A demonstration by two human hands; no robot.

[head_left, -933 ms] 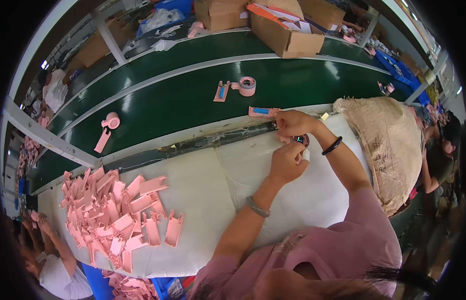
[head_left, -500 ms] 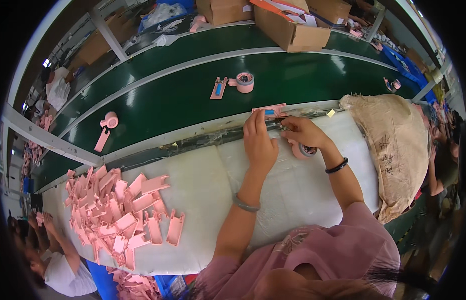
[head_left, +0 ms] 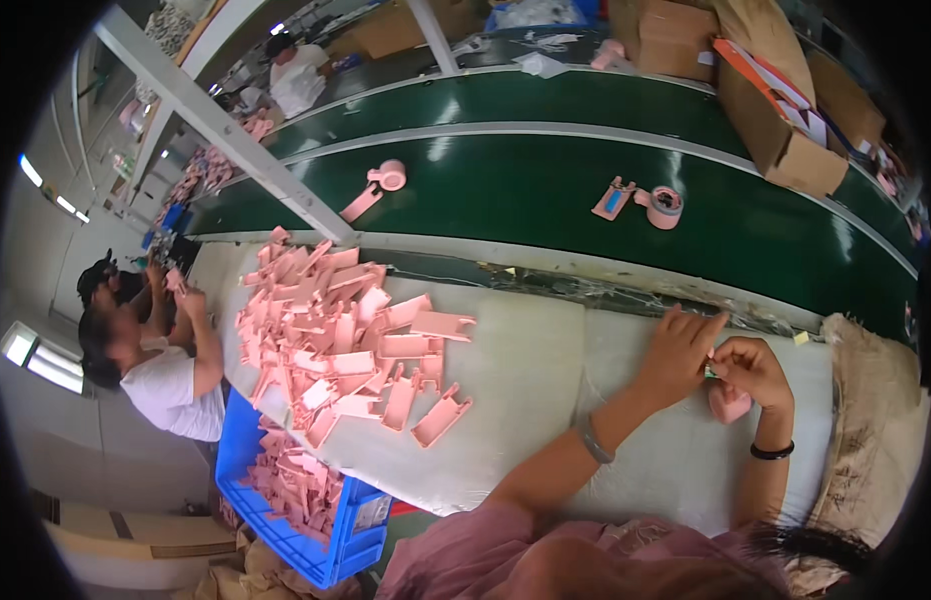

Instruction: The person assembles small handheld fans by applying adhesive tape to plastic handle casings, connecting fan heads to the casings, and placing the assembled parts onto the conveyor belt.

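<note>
White bench (head_left: pixel 545 370) — pink parts (head_left: pixel 345 350) heaped well left of both hands (head_left: pixel 710 360).

A factory assembly line: a long green conveyor belt (head_left: pixel 545 205) runs across the far side, a heap of pink plastic parts (head_left: pixel 340 345) lies on the near white worktable (head_left: pixel 535 390), and cardboard boxes (head_left: pixel 775 130) stand far right.

Bright, even overhead light; soft, weak shadows. White glare streaks on the green conveyor belt (head_left: pixel 545 190) at upper centre. Window glow at far left. Heavy fisheye bending toward the rim, black vignette corners. Centre sharp; edges smeared and soft.
</note>
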